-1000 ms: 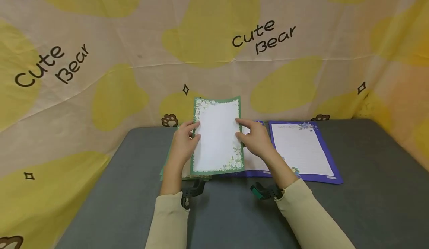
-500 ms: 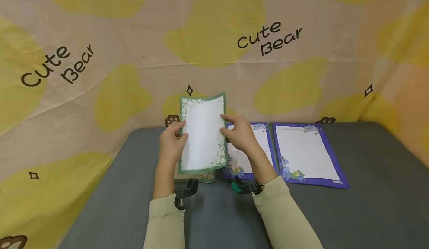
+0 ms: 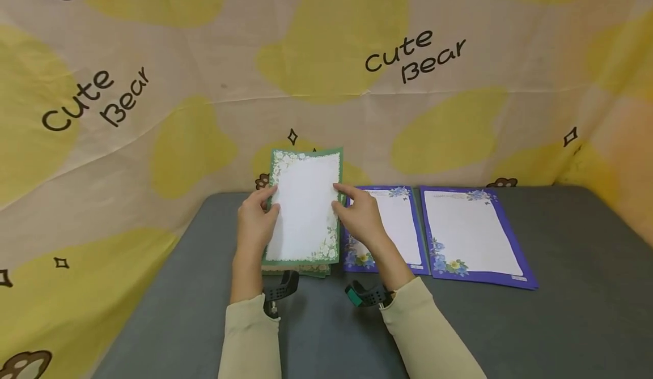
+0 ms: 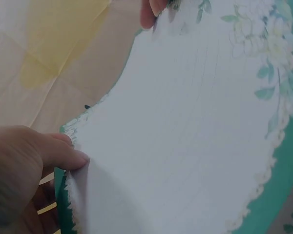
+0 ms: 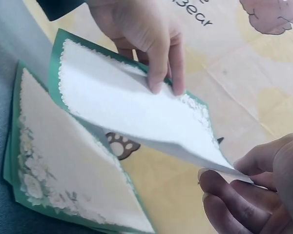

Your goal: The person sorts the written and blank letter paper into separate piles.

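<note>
A sheet of paper with a green border and white flowers is held up between both hands. My left hand pinches its left edge, thumb on the front face. The right edge is pinched by my right hand. Beneath it lies a stack of green-bordered paper, mostly covered in the head view and plainer in the right wrist view, where the held sheet is lifted clear of it. In the left wrist view the sheet's left edge bends in a curve between the hands.
Two stacks of purple-bordered paper with blue flowers, the nearer one and the one at the right, lie side by side on the grey table. A patterned cloth hangs behind the table.
Both hands have carried the green-bordered sheet leftward, over the green stack, and its tilt has straightened. More of the nearer purple stack shows now. The view has shifted slightly.
</note>
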### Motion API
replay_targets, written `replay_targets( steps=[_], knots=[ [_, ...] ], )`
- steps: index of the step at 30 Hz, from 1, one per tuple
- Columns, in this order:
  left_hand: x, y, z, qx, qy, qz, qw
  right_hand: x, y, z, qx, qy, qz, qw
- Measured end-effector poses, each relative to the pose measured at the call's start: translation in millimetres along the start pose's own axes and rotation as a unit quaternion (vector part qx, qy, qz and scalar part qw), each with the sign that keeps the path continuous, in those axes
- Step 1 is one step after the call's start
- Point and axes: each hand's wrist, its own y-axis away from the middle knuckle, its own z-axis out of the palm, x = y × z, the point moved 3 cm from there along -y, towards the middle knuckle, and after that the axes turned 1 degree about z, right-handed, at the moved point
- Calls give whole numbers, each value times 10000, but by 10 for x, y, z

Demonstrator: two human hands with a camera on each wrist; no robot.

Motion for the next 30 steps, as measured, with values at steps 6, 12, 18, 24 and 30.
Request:
replay_targets(
  steps=[6, 12, 18, 24, 30],
  knots=[
    [-78, -6, 40, 56, -34, -170, 9998, 89, -5, 93, -145, 247, 2, 9996],
    [-203, -19, 93, 15, -59, -436, 9990, 182, 11, 150, -162, 370, 182, 9990],
    [-303, -42, 139, 113, -142, -517, 9985, 276, 20, 204, -223, 531, 213, 9981],
    [-408, -46, 193, 94, -153, -583, 9981, 346, 32, 255, -442, 780, 243, 9957],
    [-493, -41, 234, 56, -225, -615, 9978, 398, 36, 284, -685, 1088, 374, 9910]
  ],
)
